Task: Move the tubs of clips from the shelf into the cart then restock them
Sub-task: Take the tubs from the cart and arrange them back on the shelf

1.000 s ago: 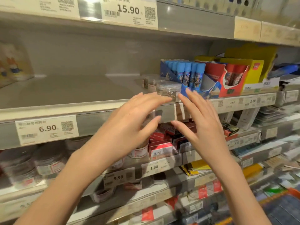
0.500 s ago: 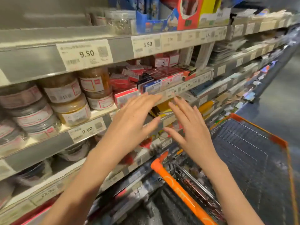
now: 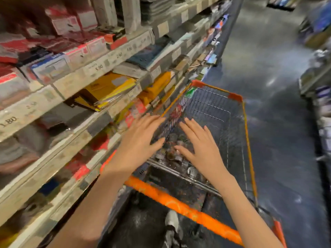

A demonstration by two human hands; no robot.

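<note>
A wire cart [image 3: 248,133] with orange trim and an orange handle stands in the aisle beside the shelves. Several round clear tubs of clips [image 3: 172,153] lie heaped in its near end, blurred. My left hand [image 3: 138,142] hovers over the cart's left wall with fingers spread and straight, holding nothing. My right hand [image 3: 200,145] hovers above the tubs, fingers also spread, holding nothing. The two hands are a short gap apart, palms down.
Shelves [image 3: 100,68] run along the left, packed with red boxes, yellow envelopes [image 3: 107,90] and price tags. A dark glossy floor [image 3: 268,59] stretches ahead on the right. More stock stands at the far right edge. My shoe shows below the cart handle.
My view has swung down from the upper shelf to the cart. Both hands dropped together from shelf height to just above the tubs in the cart, staying spread and empty.
</note>
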